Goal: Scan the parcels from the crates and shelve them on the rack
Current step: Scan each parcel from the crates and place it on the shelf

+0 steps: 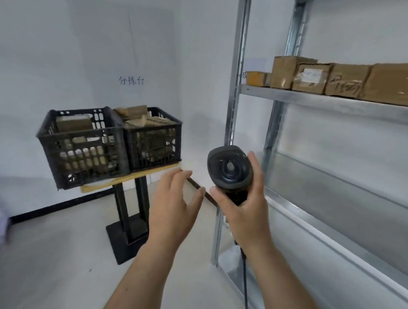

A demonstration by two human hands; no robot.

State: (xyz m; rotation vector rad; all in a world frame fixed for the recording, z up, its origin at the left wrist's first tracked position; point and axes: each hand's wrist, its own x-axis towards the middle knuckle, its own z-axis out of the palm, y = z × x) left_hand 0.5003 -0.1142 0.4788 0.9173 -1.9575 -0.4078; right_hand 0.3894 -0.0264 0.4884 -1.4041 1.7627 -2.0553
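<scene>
Both bare forearms reach forward from the lower edge. The left hand (174, 207) is held up with its fingers straight and close together, thumb spread, holding nothing. The right hand (245, 203) curls round a dark handle, thumb across it; its fingertips seem hidden behind.

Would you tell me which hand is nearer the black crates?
Left. The left hand reaches, empty, just right of the crates; the right hand, holding the scanner, is farther right.

Two bare forearms enter from the lower edge, each ending in an uncovered hand: left hand (174, 207) and right hand (247, 204). No sleeve, glove, ring or watch covers either wrist. Fingernails are short and unpainted.
</scene>
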